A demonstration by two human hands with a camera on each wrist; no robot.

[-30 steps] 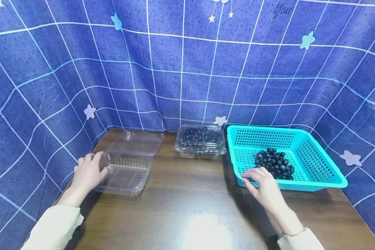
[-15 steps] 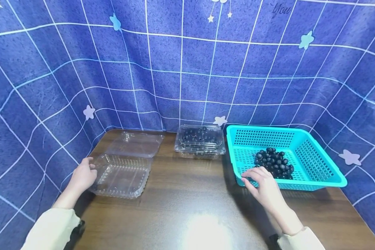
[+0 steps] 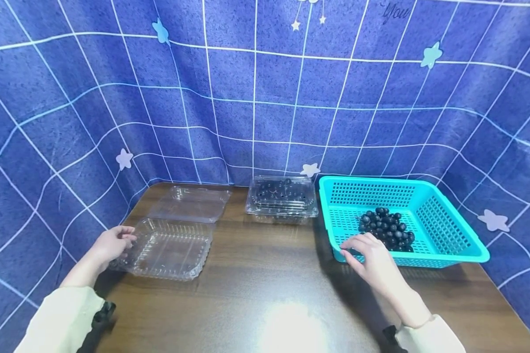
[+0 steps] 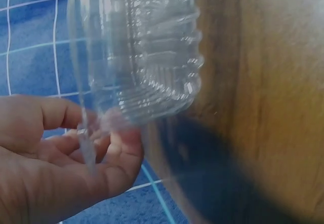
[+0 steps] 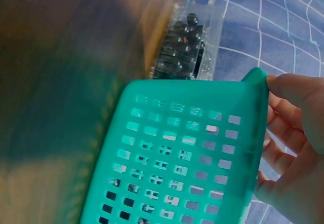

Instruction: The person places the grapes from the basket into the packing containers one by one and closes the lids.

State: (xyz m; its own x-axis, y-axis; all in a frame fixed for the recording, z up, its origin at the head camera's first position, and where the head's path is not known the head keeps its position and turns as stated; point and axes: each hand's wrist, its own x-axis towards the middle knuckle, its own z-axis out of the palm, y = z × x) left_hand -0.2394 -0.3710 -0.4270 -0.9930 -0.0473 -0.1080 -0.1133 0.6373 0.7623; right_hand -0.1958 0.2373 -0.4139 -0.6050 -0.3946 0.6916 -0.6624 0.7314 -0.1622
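Observation:
An empty clear plastic clamshell box (image 3: pixel 168 249) lies at the table's left with its lid (image 3: pixel 193 203) folded back flat. My left hand (image 3: pixel 124 241) pinches the box's left rim; in the left wrist view the thumb and fingers (image 4: pixel 117 152) close on the clear rim of the box (image 4: pixel 144 57). A teal slotted basket (image 3: pixel 441 230) at the right holds a heap of dark blueberries (image 3: pixel 387 230). My right hand (image 3: pixel 357 245) grips the basket's near left corner, thumb at the corner of the basket (image 5: pixel 187 153) in the right wrist view.
A closed clear clamshell (image 3: pixel 282 197) filled with blueberries stands at the back centre, just left of the basket, also seen as the closed clamshell (image 5: pixel 183 51). A blue checked cloth (image 3: pixel 265 98) walls the brown table (image 3: pixel 265 274) on three sides.
My left hand has drawn back to the left along the clear box's rim, and the box tray now lies flatter and slightly further left. The right hand stays on the basket.

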